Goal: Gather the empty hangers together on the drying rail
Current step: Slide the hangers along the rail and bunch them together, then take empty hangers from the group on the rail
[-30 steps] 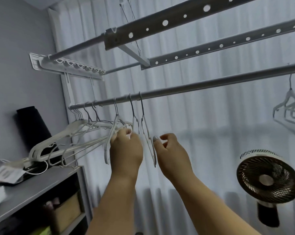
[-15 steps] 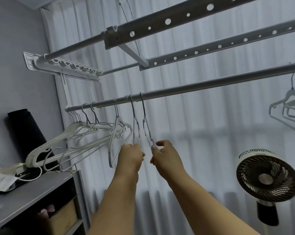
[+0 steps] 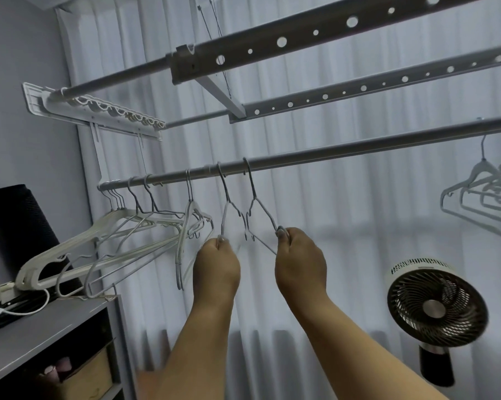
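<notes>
Up at nine o'clock, a grey shelf (image 3: 41,321) stands against the wall with a white cable (image 3: 27,308) lying on its top and a dark roll (image 3: 15,223) behind it. Above it, a bunch of empty hangers (image 3: 113,235) crowds the left end of the drying rail (image 3: 344,153), their hooks close together and their lower ends sloping down toward the shelf top. Just right of that bunch, one hanger (image 3: 185,232) hangs edge-on from the rail.

Near the centre, the left hand (image 3: 217,264) is raised with fingers curled tight, pinching the lower part of a thin wire hanger (image 3: 226,209) whose hook sits on the rail. At its three o'clock, the right hand (image 3: 299,264) is likewise closed, fingertips gripping the shoulder wire of a second wire hanger (image 3: 256,203), hooked on the rail just beside the first. The two hands are near each other but apart, and both held hangers tilt a little.

Two perforated bars (image 3: 324,28) cross overhead at twelve o'clock, with white curtains (image 3: 344,226) behind everything. Far off at three o'clock, another group of pale hangers (image 3: 485,192) hangs from the same rail, well apart from the rest. Below them, at four o'clock, stands a round fan (image 3: 436,307) on a dark base.
</notes>
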### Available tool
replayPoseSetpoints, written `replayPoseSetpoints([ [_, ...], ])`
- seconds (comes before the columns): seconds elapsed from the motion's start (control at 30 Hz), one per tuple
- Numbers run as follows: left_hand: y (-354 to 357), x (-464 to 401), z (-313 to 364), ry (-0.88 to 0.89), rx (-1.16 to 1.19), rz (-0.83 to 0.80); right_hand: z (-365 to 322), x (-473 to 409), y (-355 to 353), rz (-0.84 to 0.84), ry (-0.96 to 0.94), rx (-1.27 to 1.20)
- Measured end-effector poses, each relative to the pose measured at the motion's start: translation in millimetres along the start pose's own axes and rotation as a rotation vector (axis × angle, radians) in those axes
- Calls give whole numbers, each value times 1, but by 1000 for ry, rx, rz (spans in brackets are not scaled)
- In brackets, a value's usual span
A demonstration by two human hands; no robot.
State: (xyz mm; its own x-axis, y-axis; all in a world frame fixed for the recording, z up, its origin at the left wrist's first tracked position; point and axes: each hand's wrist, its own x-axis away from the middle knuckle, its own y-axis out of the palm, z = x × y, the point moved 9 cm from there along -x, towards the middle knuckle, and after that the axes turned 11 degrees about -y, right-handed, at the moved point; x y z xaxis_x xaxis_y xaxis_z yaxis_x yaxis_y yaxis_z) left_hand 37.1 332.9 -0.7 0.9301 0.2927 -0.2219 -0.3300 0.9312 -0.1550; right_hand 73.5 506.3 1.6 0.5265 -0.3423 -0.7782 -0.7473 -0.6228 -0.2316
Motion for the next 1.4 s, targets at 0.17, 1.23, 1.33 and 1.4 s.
replayPoseSetpoints([
  [0.17,12,13,7,29,-8,-28,8,4,-21,38,7,13],
  [1.23,117,93,51,135,4,-235,68,3,-161,204,66,178],
  [1.33,126,97,53,134,9,-248,74,1,-172,230,71,200],
  [1.4,132,101,54,137,13,-261,77,0,-179,240,76,214],
])
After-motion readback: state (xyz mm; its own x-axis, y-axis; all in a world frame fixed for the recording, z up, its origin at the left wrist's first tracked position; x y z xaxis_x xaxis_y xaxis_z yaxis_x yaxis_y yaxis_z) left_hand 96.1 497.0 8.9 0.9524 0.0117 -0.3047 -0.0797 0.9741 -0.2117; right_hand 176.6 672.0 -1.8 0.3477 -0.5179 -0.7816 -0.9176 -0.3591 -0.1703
